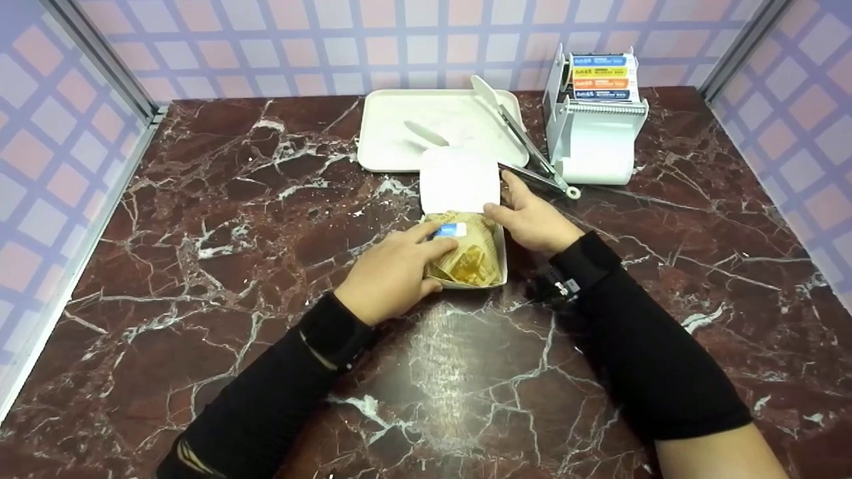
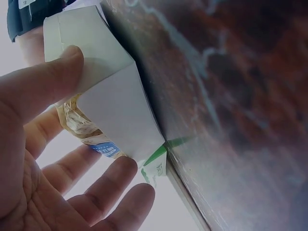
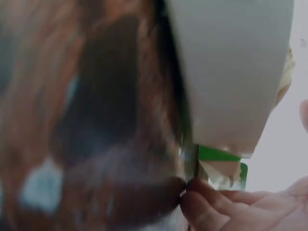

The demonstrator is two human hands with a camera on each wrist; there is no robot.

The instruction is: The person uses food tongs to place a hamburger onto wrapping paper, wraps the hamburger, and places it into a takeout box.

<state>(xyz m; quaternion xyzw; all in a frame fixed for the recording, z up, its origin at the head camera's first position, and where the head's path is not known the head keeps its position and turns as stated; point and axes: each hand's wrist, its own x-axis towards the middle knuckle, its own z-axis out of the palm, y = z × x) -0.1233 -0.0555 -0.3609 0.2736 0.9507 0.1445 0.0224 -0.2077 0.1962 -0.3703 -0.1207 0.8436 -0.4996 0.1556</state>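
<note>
In the head view a white clamshell burger box [image 1: 504, 256] sits on the table with its lid [image 1: 459, 179] tipped back. A burger in yellow printed paper [image 1: 480, 256] lies inside, a blue-and-white label [image 1: 450, 230] on top. My left hand [image 1: 399, 269] lays spread fingers over the paper, while its thumb [image 2: 67, 67] touches the box's outer wall. Beside the lid is my right hand [image 1: 536, 216], thumb at the hinge corner, its straight fingers [image 3: 207, 207] low against the tabletop. Green print [image 3: 219, 154] shows near the hinge.
Behind the box is a white tray [image 1: 389, 106] with tongs [image 1: 526, 136] leaning over its right edge; one pale blade end rests above the tray. A label dispenser [image 1: 599, 143] with several coloured rolls stands right of it. Tiled-pattern walls [image 1: 299, 50] enclose the marbled table [image 1: 219, 293].
</note>
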